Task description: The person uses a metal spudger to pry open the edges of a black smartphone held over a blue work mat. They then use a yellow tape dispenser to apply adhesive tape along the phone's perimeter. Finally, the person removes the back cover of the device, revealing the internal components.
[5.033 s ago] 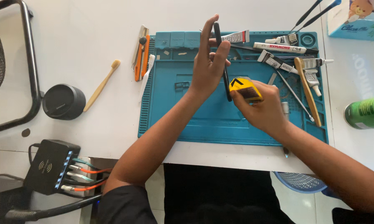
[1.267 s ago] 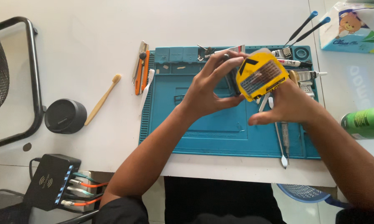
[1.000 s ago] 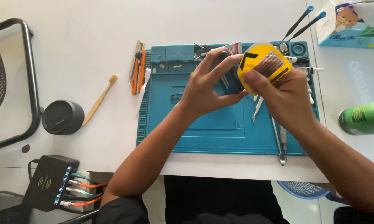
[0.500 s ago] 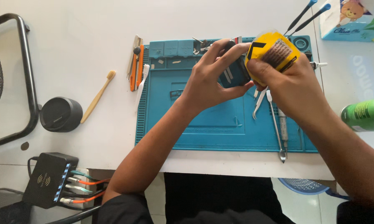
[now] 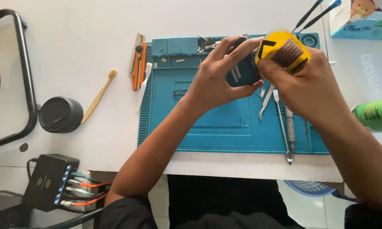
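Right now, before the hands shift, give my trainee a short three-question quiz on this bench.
1. True or false: the right hand holds a yellow bottle.
2. What does the left hand grip? A) wooden toothbrush B) small dark device C) green can
3. Fill in: both hands work above the ____ mat.

Key:
1. True.
2. B, the small dark device; the wooden toothbrush lies on the white table left of the mat, and the green can lies at the right edge.
3. Blue.
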